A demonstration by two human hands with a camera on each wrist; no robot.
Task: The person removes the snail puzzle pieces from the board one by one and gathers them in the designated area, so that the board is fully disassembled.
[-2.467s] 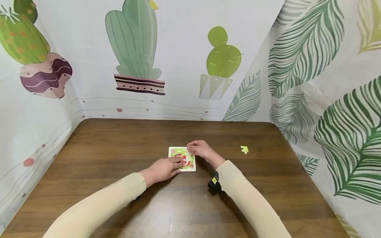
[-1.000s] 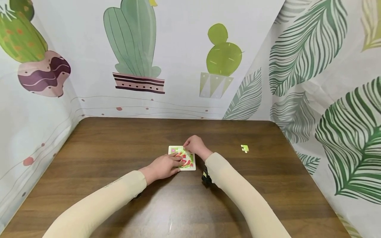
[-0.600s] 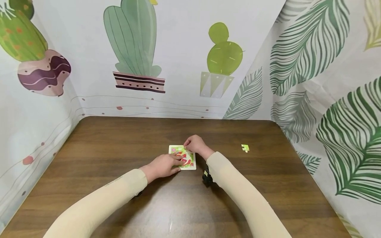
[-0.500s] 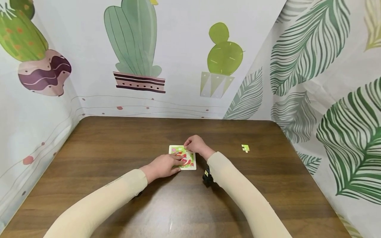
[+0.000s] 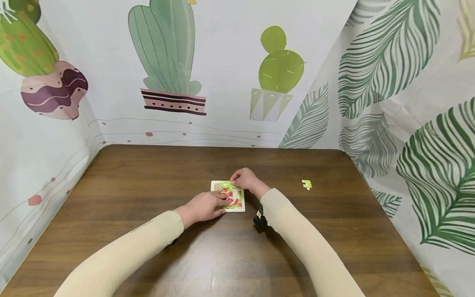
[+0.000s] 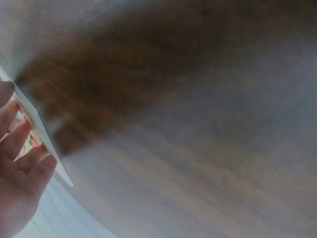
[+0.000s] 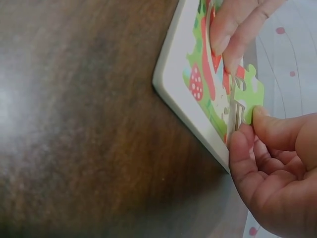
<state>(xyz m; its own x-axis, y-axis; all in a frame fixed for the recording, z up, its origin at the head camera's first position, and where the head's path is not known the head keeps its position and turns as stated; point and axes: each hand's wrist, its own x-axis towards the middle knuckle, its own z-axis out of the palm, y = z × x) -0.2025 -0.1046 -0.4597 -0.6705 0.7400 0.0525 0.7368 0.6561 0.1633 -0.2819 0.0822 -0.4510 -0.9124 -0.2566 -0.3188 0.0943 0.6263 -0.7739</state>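
The tabletop (image 5: 222,255) looks like wood or a wood-grain laminate, brown and smooth, with a glossy patch of reflected light near its front. The puzzle tray (image 7: 173,59) has a smooth, matt white border; whether it is card, plastic or painted wood cannot be told. The green puzzle piece (image 7: 252,94) has a flat, smooth printed face. Both cream sleeves (image 5: 308,235) are soft matt cloth. The printed backdrop (image 5: 230,41) looks like matt fabric, visibly creased at right.
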